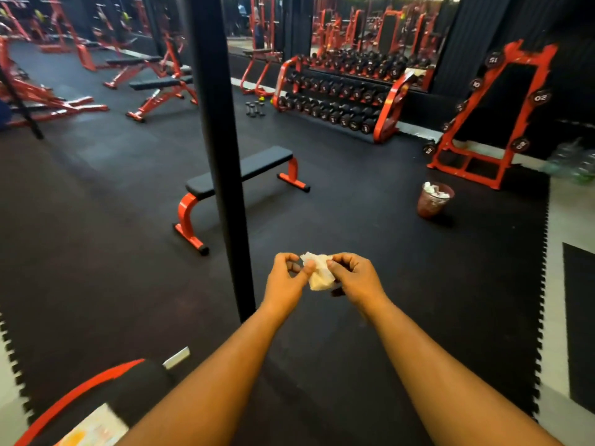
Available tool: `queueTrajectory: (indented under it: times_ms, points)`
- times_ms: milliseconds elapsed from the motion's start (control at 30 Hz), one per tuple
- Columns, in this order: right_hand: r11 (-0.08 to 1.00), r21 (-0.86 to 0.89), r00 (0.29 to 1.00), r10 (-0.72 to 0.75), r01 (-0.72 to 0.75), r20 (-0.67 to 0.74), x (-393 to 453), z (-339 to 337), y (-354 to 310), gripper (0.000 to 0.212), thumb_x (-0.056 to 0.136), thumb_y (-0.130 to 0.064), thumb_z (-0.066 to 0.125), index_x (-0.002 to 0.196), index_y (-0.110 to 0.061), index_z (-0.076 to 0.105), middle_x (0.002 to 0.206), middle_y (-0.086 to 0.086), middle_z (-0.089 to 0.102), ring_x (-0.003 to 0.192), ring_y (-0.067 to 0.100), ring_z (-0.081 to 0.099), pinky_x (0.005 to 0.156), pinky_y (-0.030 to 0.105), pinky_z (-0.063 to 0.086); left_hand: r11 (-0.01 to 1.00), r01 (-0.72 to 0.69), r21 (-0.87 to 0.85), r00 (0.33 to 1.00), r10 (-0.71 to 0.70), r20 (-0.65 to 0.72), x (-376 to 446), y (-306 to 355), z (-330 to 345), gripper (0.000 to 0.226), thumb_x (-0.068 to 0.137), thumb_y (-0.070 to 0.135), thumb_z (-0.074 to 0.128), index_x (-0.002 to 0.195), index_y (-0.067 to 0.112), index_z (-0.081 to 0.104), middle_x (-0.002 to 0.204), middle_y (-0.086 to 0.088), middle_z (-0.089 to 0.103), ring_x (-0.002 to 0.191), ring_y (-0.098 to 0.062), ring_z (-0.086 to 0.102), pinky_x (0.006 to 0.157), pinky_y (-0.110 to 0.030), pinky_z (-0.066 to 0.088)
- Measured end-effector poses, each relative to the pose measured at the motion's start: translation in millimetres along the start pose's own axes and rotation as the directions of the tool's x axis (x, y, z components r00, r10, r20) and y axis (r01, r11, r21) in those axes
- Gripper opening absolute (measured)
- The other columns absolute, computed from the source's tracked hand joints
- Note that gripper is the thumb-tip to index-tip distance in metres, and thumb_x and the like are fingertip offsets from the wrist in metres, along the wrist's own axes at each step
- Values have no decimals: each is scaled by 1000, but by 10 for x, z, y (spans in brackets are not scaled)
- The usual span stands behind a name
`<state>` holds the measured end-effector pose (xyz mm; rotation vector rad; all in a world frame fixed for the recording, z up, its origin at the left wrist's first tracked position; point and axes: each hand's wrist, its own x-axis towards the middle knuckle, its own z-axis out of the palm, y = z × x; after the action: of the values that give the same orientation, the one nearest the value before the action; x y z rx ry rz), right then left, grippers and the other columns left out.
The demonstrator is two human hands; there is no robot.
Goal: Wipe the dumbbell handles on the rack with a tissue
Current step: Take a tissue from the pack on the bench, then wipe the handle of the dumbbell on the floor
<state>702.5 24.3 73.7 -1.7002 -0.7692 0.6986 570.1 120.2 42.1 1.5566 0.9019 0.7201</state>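
Note:
A crumpled white tissue [318, 274] hangs between both my hands in the lower middle of the view. My left hand [287, 280] pinches its left edge with thumb and fingers, and my right hand [352, 278] pinches its right side. Far ahead against the mirrored wall stands the red dumbbell rack [391, 107], three tiers filled with several black dumbbells [338, 94]. The rack is well beyond arm's reach across the black floor mat.
A black vertical pole [222, 149] rises just left of my hands. A red-legged flat bench [244, 175] lies between me and the rack. A red bin [434, 199] with white tissues stands to the right, near a red plate tree [495, 117]. Small dumbbells [256, 108] lie on the floor.

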Motion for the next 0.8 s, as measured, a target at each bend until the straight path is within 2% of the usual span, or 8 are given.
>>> queueTrajectory:
  times_ms: [67, 133, 233, 367, 467, 600, 733, 800]
  points:
    - [994, -97, 993, -64, 55, -98, 393, -120, 8, 9, 96, -17, 64, 98, -15, 72, 87, 4, 74, 79, 23, 71, 59, 39, 60, 998, 60, 10, 998, -60, 10, 345, 68, 233, 42, 87, 63, 62, 102, 27, 49, 100, -8, 62, 80, -22, 63, 70, -41, 54]
    - [980, -173, 980, -121, 94, -155, 777, -268, 6, 9, 94, -22, 66, 97, -19, 74, 84, -5, 73, 78, 17, 71, 66, 43, 61, 994, 107, 11, 992, -108, 73, 683, 227, 481, 46, 90, 66, 58, 101, 21, 54, 96, -5, 65, 78, -19, 64, 67, -37, 54]
    - [994, -79, 985, -85, 74, -148, 1305, -479, 11, 8, 94, -21, 66, 96, -22, 74, 84, -4, 74, 77, 23, 72, 67, 48, 62, 993, 80, 89, 985, -92, 147, 1213, 369, 798, 46, 91, 64, 63, 101, 19, 64, 95, -4, 72, 83, -20, 70, 73, -42, 58]
    - [996, 88, 982, 4, 13, -187, 2075, -868, 60, 13, 99, -12, 57, 93, -14, 68, 85, 7, 71, 75, 27, 69, 64, 51, 62, 997, 80, 10, 983, -81, 165, 2054, 390, 1200, 20, 99, 28, 66, 103, 9, 69, 94, -11, 73, 79, -19, 68, 64, -33, 54]
    - [985, 165, 971, 81, -44, -226, 2747, -1313, 157, 14, 99, -12, 51, 93, -9, 63, 83, 10, 64, 72, 21, 63, 59, 44, 60, 994, 104, -43, 986, -97, 135, 2694, 438, 1540, 11, 100, 18, 63, 105, 9, 68, 95, -10, 73, 82, -19, 71, 63, -29, 57]
    - [982, 81, 980, 177, -170, -89, 3669, -1903, 291, 18, 98, -14, 47, 99, -8, 64, 84, 9, 67, 72, 19, 64, 59, 35, 53, 965, 220, -145, 964, -192, 182, 3440, 654, 2037, 10, 104, 18, 58, 109, 12, 64, 102, -11, 76, 90, -22, 76, 73, -34, 62]
    - [999, -19, 995, 35, -37, -96, 4623, -2281, 171, 17, 103, -25, 49, 110, -22, 64, 103, -1, 68, 95, 14, 62, 72, 24, 45, 980, 180, -80, 965, -160, 206, 4249, 925, 2421, 12, 102, 12, 58, 112, 6, 63, 93, -15, 73, 71, -19, 72, 67, -34, 59]
    - [997, -64, 995, -26, 32, 94, 5038, -2371, 78, 23, 103, -36, 53, 124, -27, 59, 113, -8, 65, 103, 7, 62, 82, 19, 46, 987, 154, -46, 966, -140, 218, 4688, 1008, 2536, 14, 101, 12, 60, 112, 7, 66, 88, -13, 72, 69, -17, 68, 67, -34, 59]
